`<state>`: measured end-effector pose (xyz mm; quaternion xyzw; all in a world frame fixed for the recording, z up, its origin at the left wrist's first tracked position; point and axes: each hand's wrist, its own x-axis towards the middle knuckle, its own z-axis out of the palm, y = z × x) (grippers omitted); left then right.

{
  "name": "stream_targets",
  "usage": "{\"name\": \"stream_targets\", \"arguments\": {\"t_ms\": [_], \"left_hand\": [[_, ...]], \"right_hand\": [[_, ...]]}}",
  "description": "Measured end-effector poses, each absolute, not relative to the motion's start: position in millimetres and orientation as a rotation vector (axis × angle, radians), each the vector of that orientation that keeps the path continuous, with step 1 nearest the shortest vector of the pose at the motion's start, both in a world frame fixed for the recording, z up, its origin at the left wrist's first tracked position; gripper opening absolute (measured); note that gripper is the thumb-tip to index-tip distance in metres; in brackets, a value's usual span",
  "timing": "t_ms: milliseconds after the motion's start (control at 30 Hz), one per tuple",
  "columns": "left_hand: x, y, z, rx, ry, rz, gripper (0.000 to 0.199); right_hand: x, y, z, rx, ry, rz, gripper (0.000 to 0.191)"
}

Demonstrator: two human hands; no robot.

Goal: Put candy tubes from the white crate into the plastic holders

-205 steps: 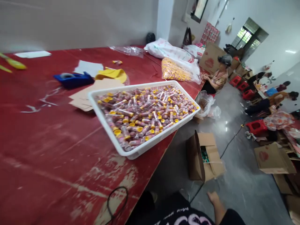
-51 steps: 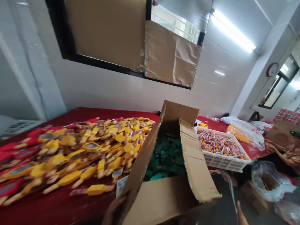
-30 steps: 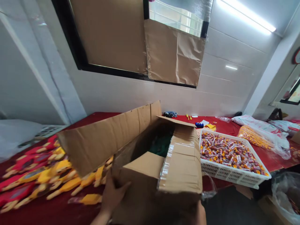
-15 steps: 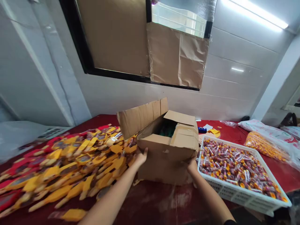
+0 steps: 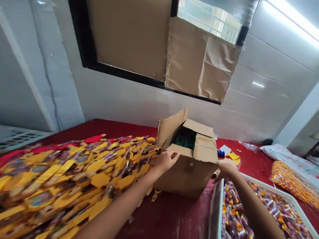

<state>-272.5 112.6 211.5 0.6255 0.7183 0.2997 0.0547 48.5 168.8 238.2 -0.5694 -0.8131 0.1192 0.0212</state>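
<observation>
Cardboard box (image 5: 185,172) sat frame centre on red table (image 5: 174,215). My left hand (image 5: 165,160) gripped near flap; right hand (image 5: 225,170) pressed right wall, fingers curled. Judged heavy, walls soft; hold low corners.

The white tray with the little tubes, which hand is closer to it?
Right. The right hand is just above the white tray, at the cardboard box. The left hand is across the box.

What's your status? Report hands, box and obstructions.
Left hand on cardboard box front flap. Right hand at its right side. Yellow packet pile left, white tray right, both tight against box.
</observation>
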Motion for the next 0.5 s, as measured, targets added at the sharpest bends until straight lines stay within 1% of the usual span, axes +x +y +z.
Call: {"name": "stream_targets", "arguments": {"t_ms": [33,67,100,133,167,200,267,300,433,467,500], "left_hand": [[-272.7,119.1,228.5,1.993,2.140,0.994,0.033],[-273.3,128.4,245.7,2.075,2.103,1.063,0.034],[-274.2,140.7,261.7,2.138,2.074,1.105,0.037],[-274.9,155.8,274.9,2.182,2.059,1.114,0.040],[-275.3,172.8,283.9,2.215,2.044,1.078,0.042],[-274.9,190.7,287.4,2.242,2.025,1.002,0.043],[-271.9,224.1,277.3,2.280,1.978,0.746,0.037],[-269.7,237.4,265.2,2.284,1.954,0.586,0.035],[-264.8,261.5,208.6,2.152,1.886,-0.048,0.047],[-265.9,262.2,200.2,2.120,1.849,-0.160,0.046],[-268.1,262.2,195.5,2.108,1.808,-0.244,0.045]], "right_hand": [[43.2,175.3,249.8,-1.668,-2.595,0.406,0.120],[34.8,181.1,259.0,-1.562,-2.651,0.413,0.130],[23.1,186.6,265.3,-1.479,-2.690,0.362,0.133],[8.7,192.1,268.4,-1.423,-2.714,0.269,0.131],[-7.8,197.9,268.1,-1.418,-2.719,0.138,0.122],[-25.3,204.4,264.9,-1.453,-2.712,-0.011,0.110],[-59.2,219.9,252.0,-1.485,-2.717,-0.147,0.085],[-73.6,228.6,244.5,-1.470,-2.748,-0.158,0.074],[-99.6,259.2,228.0,-1.232,-3.008,-0.010,0.031],[-97.3,262.9,229.5,-1.150,-3.058,0.031,0.025],[-91.6,264.5,233.1,-1.071,-3.087,0.058,0.023]]}}
